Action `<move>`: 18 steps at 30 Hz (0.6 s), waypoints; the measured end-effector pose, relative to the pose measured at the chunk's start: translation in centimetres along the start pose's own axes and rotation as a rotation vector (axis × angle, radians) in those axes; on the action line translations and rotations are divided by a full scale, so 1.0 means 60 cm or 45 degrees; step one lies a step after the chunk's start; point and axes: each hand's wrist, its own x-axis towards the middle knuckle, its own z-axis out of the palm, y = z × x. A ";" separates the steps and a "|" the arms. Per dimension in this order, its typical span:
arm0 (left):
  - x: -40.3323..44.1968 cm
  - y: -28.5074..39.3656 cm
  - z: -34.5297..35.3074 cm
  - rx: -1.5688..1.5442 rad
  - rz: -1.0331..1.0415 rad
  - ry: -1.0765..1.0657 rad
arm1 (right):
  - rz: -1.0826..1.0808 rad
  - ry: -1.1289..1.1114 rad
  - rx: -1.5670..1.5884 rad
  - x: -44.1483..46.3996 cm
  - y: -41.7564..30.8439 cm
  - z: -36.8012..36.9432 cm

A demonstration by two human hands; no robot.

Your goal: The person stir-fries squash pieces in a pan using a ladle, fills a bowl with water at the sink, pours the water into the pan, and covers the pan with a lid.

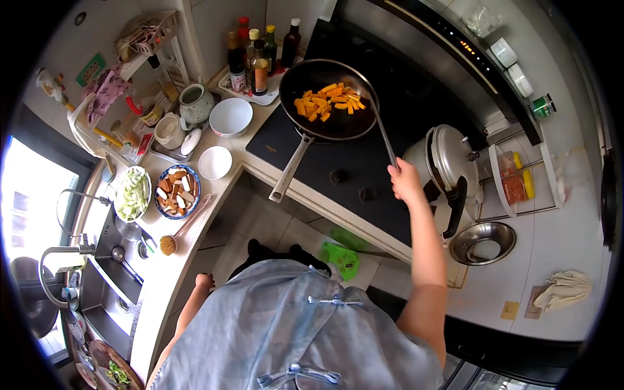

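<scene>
While the right hand [405, 179] has its grip clamped around a long-handled utensil [385, 136], the head view shows the utensil's far end at the right side of a dark pan [302, 81]. Orange pieces [316, 102] lie in this pan, which sits on the black cooktop [338, 156], its handle jutting past the front edge. Near the edge of the pale surface [250, 146], the left hand [205, 281] has curled fingers; whether its grip holds anything, I cannot tell. A brush [169, 244] and a blue-rimmed plate [159, 207] rest on that surface.
</scene>
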 end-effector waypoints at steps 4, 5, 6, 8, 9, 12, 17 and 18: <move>-0.001 0.000 -0.007 0.056 0.015 0.011 | -0.007 0.018 0.058 0.026 -0.007 0.076; 0.000 0.001 -0.009 0.074 0.021 0.013 | -0.020 -0.010 0.056 0.025 -0.002 0.090; 0.001 0.002 -0.009 0.089 0.027 0.013 | -0.036 -0.038 0.051 0.016 -0.007 0.101; 0.002 0.000 -0.007 0.123 0.037 0.012 | 0.052 -0.189 0.117 -0.010 -0.017 0.095; 0.003 0.000 -0.006 0.143 0.040 0.015 | 0.049 -0.275 0.138 -0.015 -0.010 0.082; 0.007 -0.001 -0.004 0.209 0.062 0.010 | 0.021 -0.378 0.196 -0.059 -0.009 0.045; 0.019 -0.001 -0.009 0.425 0.141 0.006 | 0.162 -0.635 0.497 -0.108 -0.027 0.025; 0.022 0.002 -0.013 0.495 0.168 0.005 | 0.204 -0.667 0.528 -0.099 -0.014 0.036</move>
